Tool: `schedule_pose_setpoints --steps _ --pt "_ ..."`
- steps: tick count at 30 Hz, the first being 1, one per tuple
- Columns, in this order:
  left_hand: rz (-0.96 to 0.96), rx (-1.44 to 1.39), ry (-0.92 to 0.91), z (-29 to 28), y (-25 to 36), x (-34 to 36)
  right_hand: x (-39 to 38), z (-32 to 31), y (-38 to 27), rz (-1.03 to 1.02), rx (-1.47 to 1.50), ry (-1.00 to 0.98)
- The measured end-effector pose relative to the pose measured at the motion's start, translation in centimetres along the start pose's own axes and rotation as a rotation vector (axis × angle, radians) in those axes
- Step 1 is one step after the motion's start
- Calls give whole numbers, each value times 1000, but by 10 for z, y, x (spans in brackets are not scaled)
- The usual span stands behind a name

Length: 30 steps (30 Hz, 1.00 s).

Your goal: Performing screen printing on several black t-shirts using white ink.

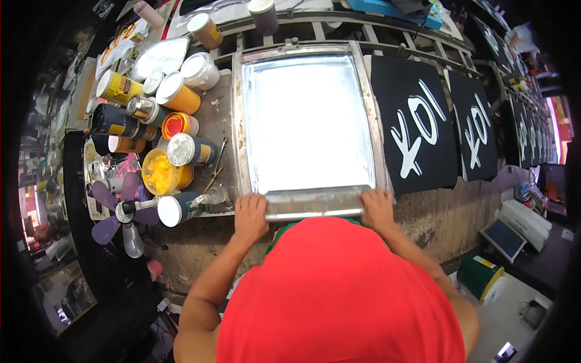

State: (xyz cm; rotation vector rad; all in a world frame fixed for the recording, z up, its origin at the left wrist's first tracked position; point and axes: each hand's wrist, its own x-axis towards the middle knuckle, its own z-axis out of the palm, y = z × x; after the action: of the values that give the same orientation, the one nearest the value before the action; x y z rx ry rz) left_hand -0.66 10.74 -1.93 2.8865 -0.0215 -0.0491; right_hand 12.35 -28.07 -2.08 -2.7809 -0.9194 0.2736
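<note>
Framed screen (pixel 308 124) lies on the stained workbench (pixel 216 112) near crowded paint tubs (pixel 185 100).

A red shirt (pixel 339 284), cut off by the lower edge, mostly covers a strip of green cloth (pixel 280 232). The undersides of the left hand (pixel 250 215) and right hand (pixel 377 209), gripping a pale bar (pixel 315 204), are hidden. Far-right black sheets (pixel 526 115) appear too small to read; left-rim clutter (pixel 57 248) blurs.

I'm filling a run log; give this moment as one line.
left hand: near-left corner of framed screen; right hand: near-right corner; between hands: pale bar; left of screen: containers; right: black printed sheets
</note>
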Motion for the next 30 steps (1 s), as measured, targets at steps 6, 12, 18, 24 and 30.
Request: schedule_pose_setpoints --steps 6,12,18,24,30 --pt "-61 -170 -52 -47 2 -5 -3 -57 -14 178 19 447" --pt "-429 -494 -147 -36 -39 32 0 35 79 974 770 268" --pt "-668 -592 55 6 -42 39 8 34 39 1156 649 115" --pt "-457 -586 -25 -16 54 69 -88 23 89 1450 692 375" --pt "-143 -715 -368 -4 177 117 -278 -15 133 1630 695 745"
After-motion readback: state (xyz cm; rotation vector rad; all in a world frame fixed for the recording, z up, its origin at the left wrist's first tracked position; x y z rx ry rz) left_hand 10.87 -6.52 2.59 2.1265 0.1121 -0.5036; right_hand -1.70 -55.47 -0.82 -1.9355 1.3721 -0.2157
